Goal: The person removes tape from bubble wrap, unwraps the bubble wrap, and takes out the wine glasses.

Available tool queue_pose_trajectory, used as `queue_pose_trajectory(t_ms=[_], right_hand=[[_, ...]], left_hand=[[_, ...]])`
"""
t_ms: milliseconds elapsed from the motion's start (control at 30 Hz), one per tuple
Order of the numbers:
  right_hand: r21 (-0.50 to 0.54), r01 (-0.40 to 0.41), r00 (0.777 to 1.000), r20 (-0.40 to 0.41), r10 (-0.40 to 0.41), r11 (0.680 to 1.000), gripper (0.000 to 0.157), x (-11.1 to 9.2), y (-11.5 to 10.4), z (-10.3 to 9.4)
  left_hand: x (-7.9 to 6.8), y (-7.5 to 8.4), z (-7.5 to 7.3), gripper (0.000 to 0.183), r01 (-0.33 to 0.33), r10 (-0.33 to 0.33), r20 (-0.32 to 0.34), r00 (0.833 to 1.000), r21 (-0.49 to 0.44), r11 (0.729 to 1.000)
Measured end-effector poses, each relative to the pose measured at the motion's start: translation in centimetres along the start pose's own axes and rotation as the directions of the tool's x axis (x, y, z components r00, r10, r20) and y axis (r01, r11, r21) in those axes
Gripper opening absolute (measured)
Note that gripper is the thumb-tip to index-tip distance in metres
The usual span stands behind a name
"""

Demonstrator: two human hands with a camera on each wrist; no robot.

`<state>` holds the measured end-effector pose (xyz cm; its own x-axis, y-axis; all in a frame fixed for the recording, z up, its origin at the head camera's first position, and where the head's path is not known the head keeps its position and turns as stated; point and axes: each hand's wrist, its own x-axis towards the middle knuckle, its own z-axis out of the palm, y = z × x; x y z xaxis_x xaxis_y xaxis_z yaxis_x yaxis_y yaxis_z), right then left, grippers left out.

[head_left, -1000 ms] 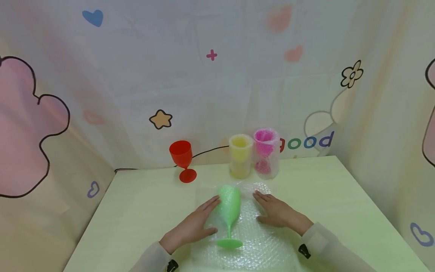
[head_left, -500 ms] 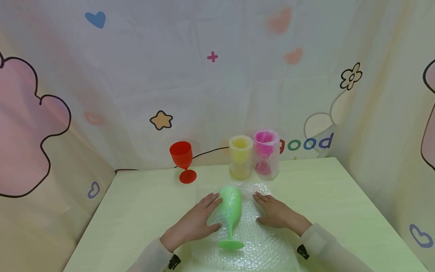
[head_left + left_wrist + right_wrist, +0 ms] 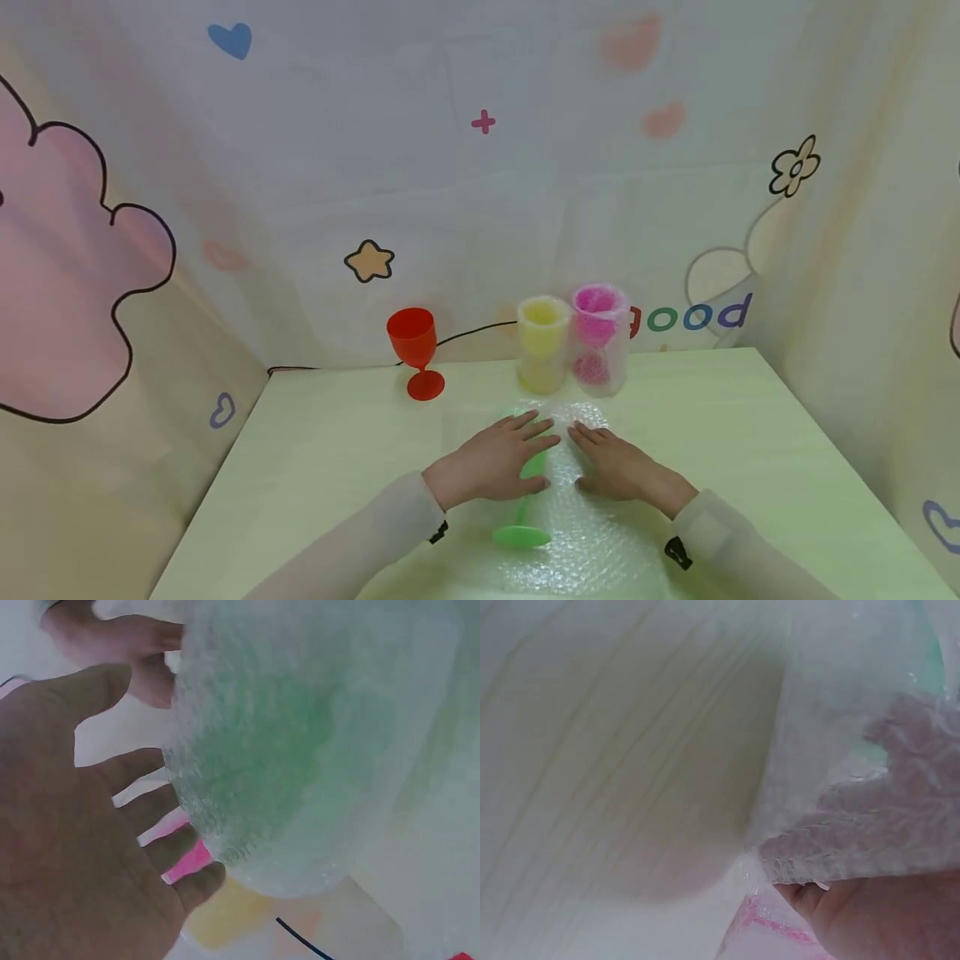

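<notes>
A green goblet (image 3: 521,537) lies on a sheet of bubble wrap (image 3: 581,542), its foot toward me. My left hand (image 3: 502,458) is over the bowl and stem with straight, spread fingers, hiding much of them. Green shows blurred through the bubble wrap (image 3: 262,765) in the left wrist view, and the left fingertips are right at its edge. On the goblet's right, my right hand (image 3: 626,471) rests over the wrap with fingers extended. In the right wrist view the right hand (image 3: 900,919) is partly covered by the wrap's edge.
Behind the sheet, a red goblet (image 3: 412,337) stands at the back left of the table (image 3: 300,467). A yellow cup (image 3: 543,346) and a pink goblet (image 3: 600,329), both in bubble wrap, stand side by side at the back. A printed curtain (image 3: 450,183) hangs behind.
My left hand has moved right, from the goblet's left side to over its bowl and stem. The right hand stays nearly where it was. The head view has turned slightly left.
</notes>
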<state>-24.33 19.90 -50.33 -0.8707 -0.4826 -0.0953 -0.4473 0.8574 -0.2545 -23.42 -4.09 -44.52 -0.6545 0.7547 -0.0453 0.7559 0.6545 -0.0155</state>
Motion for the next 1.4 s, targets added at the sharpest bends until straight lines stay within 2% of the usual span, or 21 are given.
queue_pose_trajectory(t_ms=[133, 300, 433, 633, 833, 1067, 1400], right_hand=[[0.007, 0.025, 1.000, 0.002, -0.025, 1.000, 0.078, 0.0, 0.1, 0.2], [0.006, 0.019, 1.000, -0.001, -0.019, 1.000, 0.078, 0.0, -0.1, -0.1], [-0.005, 0.004, 1.000, -0.005, -0.004, 1.000, 0.079, 0.0, 0.0, -0.1], [0.011, -0.025, 1.000, 0.001, 0.025, 1.000, 0.080, 0.2, 0.1, 0.1], [0.008, -0.014, 1.000, -0.002, 0.014, 1.000, 0.080, 0.1, 0.2, 0.2], [0.035, -0.011, 1.000, 0.004, 0.011, 0.999, 0.080, -0.1, -0.1, 0.0], [0.001, -0.023, 1.000, 0.008, 0.023, 1.000, 0.080, 0.1, -0.1, 0.0]], left_hand=[[0.4, -0.2, 0.6, 0.064, 0.056, -0.059, 0.065, 0.996, 0.059, 0.997], [-0.2, -1.6, 1.4, 0.073, 0.092, -0.094, 0.030, 0.995, 0.050, 0.994], [-0.7, -2.5, 1.9, 0.079, 0.127, -0.127, 0.004, 0.992, -0.003, 0.992], [-1.2, -3.2, 2.1, 0.074, 0.201, -0.202, 0.003, 0.979, -0.111, 0.973], [-1.9, -3.9, 2.6, 0.083, 0.230, -0.231, 0.015, 0.973, -0.171, 0.958], [-2.9, -5.0, 3.6, 0.095, 0.241, -0.240, 0.031, 0.970, -0.176, 0.954], [-4.0, -6.3, 4.9, 0.092, 0.275, -0.276, 0.016, 0.961, -0.182, 0.944]])
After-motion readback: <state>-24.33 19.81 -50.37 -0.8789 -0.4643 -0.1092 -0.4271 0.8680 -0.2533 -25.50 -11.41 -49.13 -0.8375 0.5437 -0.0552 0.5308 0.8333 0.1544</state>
